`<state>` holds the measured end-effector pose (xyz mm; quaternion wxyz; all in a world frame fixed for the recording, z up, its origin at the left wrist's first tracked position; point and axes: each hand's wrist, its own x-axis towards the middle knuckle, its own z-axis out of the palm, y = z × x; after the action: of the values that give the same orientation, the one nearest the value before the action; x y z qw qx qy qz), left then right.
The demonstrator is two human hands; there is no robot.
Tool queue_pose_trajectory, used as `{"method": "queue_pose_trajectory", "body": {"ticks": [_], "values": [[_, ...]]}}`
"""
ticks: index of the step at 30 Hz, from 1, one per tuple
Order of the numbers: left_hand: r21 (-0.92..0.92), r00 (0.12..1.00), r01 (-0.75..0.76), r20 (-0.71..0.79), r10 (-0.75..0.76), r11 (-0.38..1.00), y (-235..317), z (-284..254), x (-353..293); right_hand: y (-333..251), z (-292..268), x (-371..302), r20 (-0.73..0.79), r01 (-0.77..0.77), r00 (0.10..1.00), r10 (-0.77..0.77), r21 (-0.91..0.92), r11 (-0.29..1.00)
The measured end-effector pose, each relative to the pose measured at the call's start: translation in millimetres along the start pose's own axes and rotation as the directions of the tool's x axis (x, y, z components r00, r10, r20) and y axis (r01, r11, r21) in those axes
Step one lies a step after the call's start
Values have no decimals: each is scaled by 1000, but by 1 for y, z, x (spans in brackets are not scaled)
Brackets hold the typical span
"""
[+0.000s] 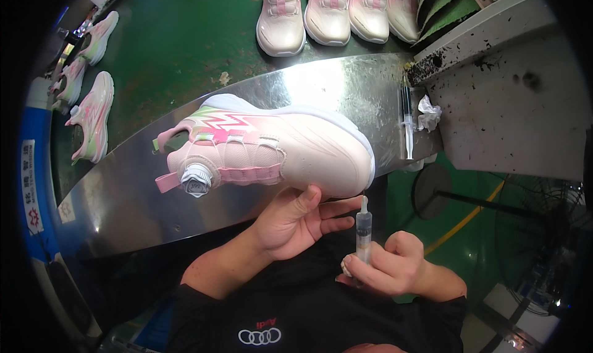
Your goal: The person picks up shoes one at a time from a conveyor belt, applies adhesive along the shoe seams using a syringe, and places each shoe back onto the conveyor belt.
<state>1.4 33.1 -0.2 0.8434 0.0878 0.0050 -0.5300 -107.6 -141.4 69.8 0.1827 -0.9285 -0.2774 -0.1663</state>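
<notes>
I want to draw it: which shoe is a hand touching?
The nearest shoe, touched by the left hand; the other shoes, behind and at left, touch no hand.

We have the shoe [321, 149] over the plate [148, 211], our left hand [285, 223] at its near side, our right hand [392, 267] around the syringe [364, 226] before its toe, four shoes [327, 26] behind, three shoes [96, 119] to the left, and a paper wad [428, 114] at the right.

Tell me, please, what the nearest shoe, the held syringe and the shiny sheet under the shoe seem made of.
Shoe: probably mostly synthetic leather with a soft sheen, judging by the smooth toe; its dull, even sole may be foam or rubber.
Syringe: likely smooth, clear plastic, because it is see-through.
Sheet: apparently polished metal, since it reflects a bright glare.
</notes>
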Motion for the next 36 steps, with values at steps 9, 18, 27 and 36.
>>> {"method": "queue_pose_trajectory", "body": {"ticks": [9, 18, 27, 36], "values": [[-44, 1000, -6, -30, 5, 999, 4, -6, -14, -8, 4, -3, -215, 61, 975, -51, 40, 997], [201, 841, -141, -492, 224, 969, 13, -18, -169, 79, 61, 8, -115, -210, 968, 221, 102, 972], [599, 772, -228, -369, 517, 767, 96, -48, -135, 108, 91, 22, -199, -356, 888, 414, 274, 894], [757, 712, -80, -412, 568, 648, 239, -70, 58, 100, 98, 33, -185, -364, 893, 410, 239, 900]]}}
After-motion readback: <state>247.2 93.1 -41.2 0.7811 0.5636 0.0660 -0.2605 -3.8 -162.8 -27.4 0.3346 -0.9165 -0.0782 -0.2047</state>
